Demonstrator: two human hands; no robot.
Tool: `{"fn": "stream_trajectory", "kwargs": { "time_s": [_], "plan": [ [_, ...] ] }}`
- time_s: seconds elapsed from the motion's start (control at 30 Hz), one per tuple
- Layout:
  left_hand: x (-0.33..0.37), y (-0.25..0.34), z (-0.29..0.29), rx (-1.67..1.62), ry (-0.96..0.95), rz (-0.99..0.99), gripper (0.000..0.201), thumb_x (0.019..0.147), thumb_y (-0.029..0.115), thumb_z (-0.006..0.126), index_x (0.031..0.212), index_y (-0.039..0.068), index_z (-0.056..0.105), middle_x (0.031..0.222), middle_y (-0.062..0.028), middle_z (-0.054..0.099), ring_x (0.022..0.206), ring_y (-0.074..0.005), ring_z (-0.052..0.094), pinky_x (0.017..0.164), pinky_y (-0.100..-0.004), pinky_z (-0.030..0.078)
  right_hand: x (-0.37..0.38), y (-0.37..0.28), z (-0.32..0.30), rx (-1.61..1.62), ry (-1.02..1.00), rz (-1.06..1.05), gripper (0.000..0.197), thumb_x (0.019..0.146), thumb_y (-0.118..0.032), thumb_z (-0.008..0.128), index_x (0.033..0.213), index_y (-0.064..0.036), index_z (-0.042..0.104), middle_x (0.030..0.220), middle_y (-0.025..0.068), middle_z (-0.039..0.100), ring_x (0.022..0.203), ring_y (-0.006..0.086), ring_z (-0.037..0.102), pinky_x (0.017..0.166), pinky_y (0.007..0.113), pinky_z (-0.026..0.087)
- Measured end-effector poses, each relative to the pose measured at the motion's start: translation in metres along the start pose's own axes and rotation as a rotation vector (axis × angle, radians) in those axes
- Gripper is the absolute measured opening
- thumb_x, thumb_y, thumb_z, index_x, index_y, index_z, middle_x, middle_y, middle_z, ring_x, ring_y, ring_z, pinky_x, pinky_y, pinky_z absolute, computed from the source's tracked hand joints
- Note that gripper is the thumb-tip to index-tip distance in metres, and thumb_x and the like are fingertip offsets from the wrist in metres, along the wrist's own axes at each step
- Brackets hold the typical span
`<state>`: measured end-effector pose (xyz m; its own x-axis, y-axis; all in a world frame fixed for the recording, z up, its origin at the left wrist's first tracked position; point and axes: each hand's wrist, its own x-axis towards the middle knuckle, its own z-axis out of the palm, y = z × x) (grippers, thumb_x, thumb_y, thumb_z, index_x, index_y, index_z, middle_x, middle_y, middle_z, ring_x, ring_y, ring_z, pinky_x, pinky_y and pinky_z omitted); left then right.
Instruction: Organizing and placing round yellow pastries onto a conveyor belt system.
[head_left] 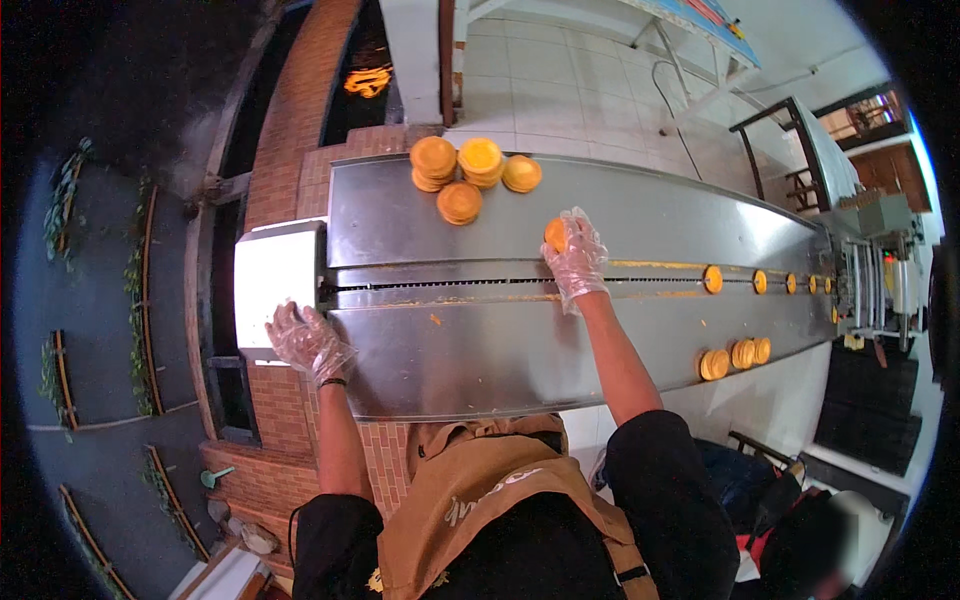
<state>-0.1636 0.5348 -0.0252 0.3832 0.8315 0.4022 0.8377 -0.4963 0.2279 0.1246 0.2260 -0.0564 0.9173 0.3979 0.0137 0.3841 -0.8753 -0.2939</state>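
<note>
My right hand (576,255), in a thin clear plastic glove, grips a round orange-yellow cake (555,234) above the far side of the steel conveyor table (450,345). The palm and fingers partly cover it, so I cannot tell whether it is one piece or a small stack. My gloved left hand (308,340) lies with fingers apart on the near corner of a white box (277,280) at the table's left end. Several stacks of the same round cakes (459,203) stand at the far left edge. Single cakes (712,279) sit spaced along the central chain track toward the right.
Three small piles of cakes (743,353) lie along the near right edge. A packing machine with rollers (880,280) stands at the track's right end. Crumbs dot the steel. Behind are a tiled floor (545,100) and another table (700,25); a person (810,545) is at lower right.
</note>
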Motion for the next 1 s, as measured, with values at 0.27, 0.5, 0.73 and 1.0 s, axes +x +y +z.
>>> {"fn": "stream_trajectory", "kwargs": {
  "time_s": [0.27,0.5,0.73,1.0],
  "plan": [
    [-0.002,-0.018,0.008,0.029,-0.034,-0.016,0.029,0.089,0.022,0.051,0.105,0.002,0.062,0.11,-0.0141,0.063,0.107,-0.0301,0.057,0.111,-0.0427,0.029,-0.046,0.092,-0.024,0.057,0.023,0.06,0.07,0.074,-0.028,0.074,0.134,-0.0097,0.045,0.135,0.0153,0.044,0.124,0.0316,0.045,0.101,0.042,0.041],
    [-0.004,-0.017,0.017,0.026,-0.024,0.022,0.033,0.09,0.024,0.048,0.109,0.001,0.062,0.112,-0.0165,0.063,0.11,-0.0336,0.054,0.107,-0.0433,0.033,-0.016,0.181,-0.061,0.178,0.353,0.385,0.063,0.075,-0.027,0.075,0.127,-0.0031,0.05,0.12,0.0126,0.055,0.109,0.0305,0.055,0.097,0.042,0.043],
    [-0.014,0.0,0.012,0.064,-0.089,-0.171,0.041,0.096,0.029,0.043,0.121,-0.002,0.055,0.129,-0.0192,0.052,0.123,-0.0327,0.045,0.108,-0.041,0.032,-0.052,0.14,-0.054,1.567,0.034,0.533,0.046,0.09,-0.046,0.057,0.115,-0.0075,0.057,0.103,0.0036,0.061,0.093,0.0203,0.061,0.086,0.035,0.048],
    [-0.104,0.031,-0.004,-0.243,0.182,-0.094,0.05,0.096,0.04,0.042,0.127,0.001,0.049,0.129,-0.0172,0.052,0.123,-0.0318,0.047,0.104,-0.0428,0.037,-0.017,0.282,-0.138,-0.352,-0.131,0.478,0.033,0.086,-0.028,0.054,0.111,-0.0074,0.062,0.112,0.0109,0.063,0.105,0.0281,0.059,0.091,0.037,0.046]
  ]
}}
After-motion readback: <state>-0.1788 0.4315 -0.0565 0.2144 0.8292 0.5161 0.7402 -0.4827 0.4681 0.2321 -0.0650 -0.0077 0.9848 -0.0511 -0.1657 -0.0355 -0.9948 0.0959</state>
